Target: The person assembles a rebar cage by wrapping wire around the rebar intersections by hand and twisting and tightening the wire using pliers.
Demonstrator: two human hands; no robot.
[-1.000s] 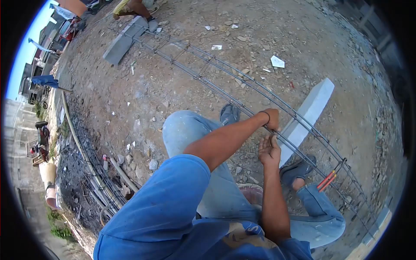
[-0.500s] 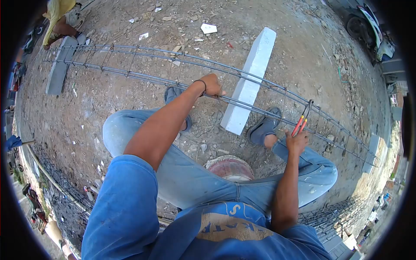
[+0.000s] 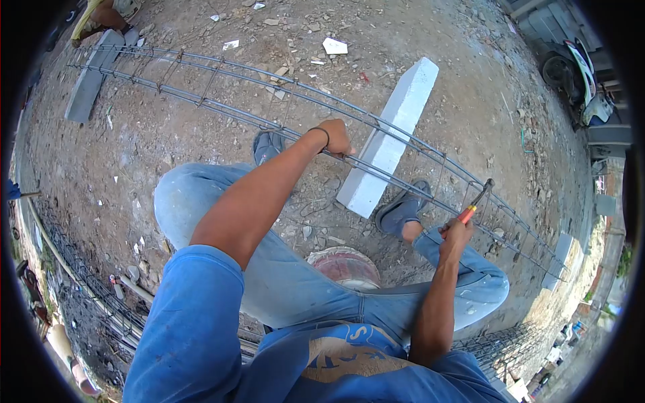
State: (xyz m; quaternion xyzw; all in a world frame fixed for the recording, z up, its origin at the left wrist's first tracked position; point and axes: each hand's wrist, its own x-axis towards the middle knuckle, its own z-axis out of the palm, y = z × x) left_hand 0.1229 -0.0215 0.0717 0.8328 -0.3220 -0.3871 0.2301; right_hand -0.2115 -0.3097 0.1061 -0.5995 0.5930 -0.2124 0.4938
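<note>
A long rebar cage [image 3: 222, 107] of thin bars joined by wire ties runs from upper left to lower right. My left hand [image 3: 334, 138], wearing a dark wristband, is closed at the near bars, left of a pale concrete block [image 3: 390, 138]; what its fingers grip is too small to make out. My right hand [image 3: 457, 235] is wrapped round the red and yellow handles of pliers [image 3: 476, 201]. The dark jaws of the pliers point up and rest by the cage's far bars.
A second block [image 3: 94, 77] supports the cage at the upper left, near another person's leg [image 3: 107, 15]. Below me is an upturned bucket [image 3: 344, 267]. A motorbike [image 3: 579, 80] stands at the right. More rebar [image 3: 80, 275] lies at the lower left.
My right hand has gone from open palm beside my left hand to holding the pliers, first touching their handles, now gripping them. My left hand stays at the bars. The view has turned.
</note>
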